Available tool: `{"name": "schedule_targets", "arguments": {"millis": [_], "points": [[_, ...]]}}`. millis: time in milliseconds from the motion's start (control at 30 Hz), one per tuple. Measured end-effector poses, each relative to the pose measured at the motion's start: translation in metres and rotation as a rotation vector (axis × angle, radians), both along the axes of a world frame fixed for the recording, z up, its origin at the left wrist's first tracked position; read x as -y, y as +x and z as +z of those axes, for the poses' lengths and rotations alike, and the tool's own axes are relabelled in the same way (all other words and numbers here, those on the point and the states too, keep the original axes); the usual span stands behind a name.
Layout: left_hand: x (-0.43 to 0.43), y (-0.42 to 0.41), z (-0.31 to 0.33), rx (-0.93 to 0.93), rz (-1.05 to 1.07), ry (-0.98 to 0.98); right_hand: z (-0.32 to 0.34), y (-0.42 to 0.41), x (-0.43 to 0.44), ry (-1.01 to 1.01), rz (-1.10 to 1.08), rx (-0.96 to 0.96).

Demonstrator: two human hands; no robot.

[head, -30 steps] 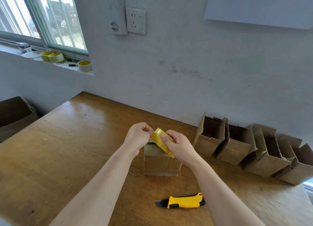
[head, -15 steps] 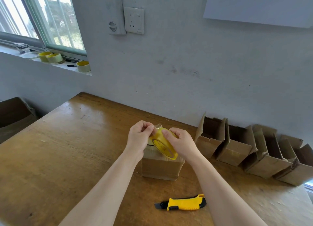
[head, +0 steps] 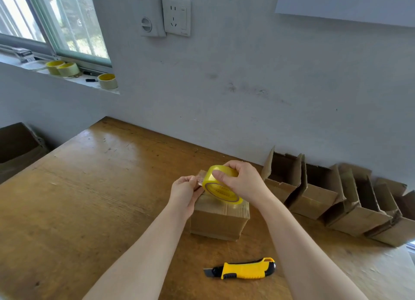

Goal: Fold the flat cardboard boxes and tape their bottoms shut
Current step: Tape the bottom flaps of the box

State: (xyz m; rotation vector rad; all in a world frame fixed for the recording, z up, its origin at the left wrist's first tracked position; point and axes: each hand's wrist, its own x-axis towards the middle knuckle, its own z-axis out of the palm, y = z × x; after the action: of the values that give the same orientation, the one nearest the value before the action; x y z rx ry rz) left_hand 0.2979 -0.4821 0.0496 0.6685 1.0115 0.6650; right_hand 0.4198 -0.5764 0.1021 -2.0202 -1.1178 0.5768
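Observation:
A small folded cardboard box (head: 219,223) stands on the wooden table (head: 78,198) with its closed flaps facing up. Just above it, my right hand (head: 243,181) grips a yellow roll of clear tape (head: 221,187) from the top. My left hand (head: 185,193) pinches the loose end of the tape, and a short clear strip stretches between it and the roll. Both hands hover over the box's left top edge.
A yellow and black utility knife (head: 243,270) lies on the table in front of the box. Several folded open boxes (head: 325,192) line the wall at right. Three tape rolls (head: 67,69) sit on the windowsill. A dark carton (head: 18,147) stands left of the table.
The roll has turned so its flat yellow face shows toward me. My left hand has pulled a short strip of tape free to the left.

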Motion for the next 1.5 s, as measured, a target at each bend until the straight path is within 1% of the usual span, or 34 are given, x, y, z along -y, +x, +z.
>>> {"name": "schedule_targets", "arguments": {"millis": [67, 133, 233, 367, 467, 500, 533, 633, 767, 967, 1033, 1100, 1167, 1333, 1500], "points": [[0.004, 0.0, 0.001, -0.031, -0.015, 0.029, 0.006, 0.001, 0.002, -0.03, 0.05, 0.1], [0.006, 0.0, -0.001, -0.029, 0.001, 0.028, 0.008, 0.002, 0.004, -0.066, 0.079, 0.158], [0.008, 0.001, -0.001, -0.024, 0.037, 0.021, 0.009, 0.008, 0.005, -0.093, 0.083, 0.162], [0.014, 0.004, -0.003, -0.03, 0.085, 0.045, 0.002, 0.016, 0.006, -0.068, 0.012, 0.081], [0.014, 0.005, -0.004, -0.057, 0.099, 0.083, -0.011, 0.02, 0.012, -0.018, -0.056, -0.11], [0.014, 0.006, -0.004, -0.07, 0.097, 0.096, -0.015, 0.02, 0.012, 0.014, -0.067, -0.136], [0.014, 0.006, -0.004, -0.079, 0.101, 0.101, -0.016, 0.02, 0.012, 0.04, -0.073, -0.109], [0.015, 0.006, -0.003, -0.068, 0.127, 0.065, -0.012, 0.018, 0.009, 0.018, -0.072, 0.098], [0.016, 0.004, 0.0, -0.062, 0.158, 0.034, 0.0, 0.021, 0.008, -0.141, -0.066, 0.354], [0.019, 0.004, 0.001, -0.071, 0.207, 0.027, 0.004, 0.014, 0.002, -0.217, -0.047, 0.596], [0.018, 0.001, -0.002, -0.121, 0.21, 0.072, 0.006, 0.01, 0.0, -0.233, -0.014, 0.637], [0.017, -0.006, -0.006, -0.224, 0.208, 0.133, 0.008, 0.007, -0.004, -0.255, 0.029, 0.646], [0.016, -0.014, -0.012, -0.302, 0.213, 0.146, 0.008, 0.002, -0.009, -0.268, 0.071, 0.649], [0.016, -0.024, -0.015, -0.314, 0.191, -0.013, 0.007, -0.008, -0.025, -0.287, 0.146, 0.748], [0.007, -0.026, -0.02, -0.317, 0.168, -0.07, 0.008, -0.015, -0.035, -0.327, 0.187, 0.801]]}}
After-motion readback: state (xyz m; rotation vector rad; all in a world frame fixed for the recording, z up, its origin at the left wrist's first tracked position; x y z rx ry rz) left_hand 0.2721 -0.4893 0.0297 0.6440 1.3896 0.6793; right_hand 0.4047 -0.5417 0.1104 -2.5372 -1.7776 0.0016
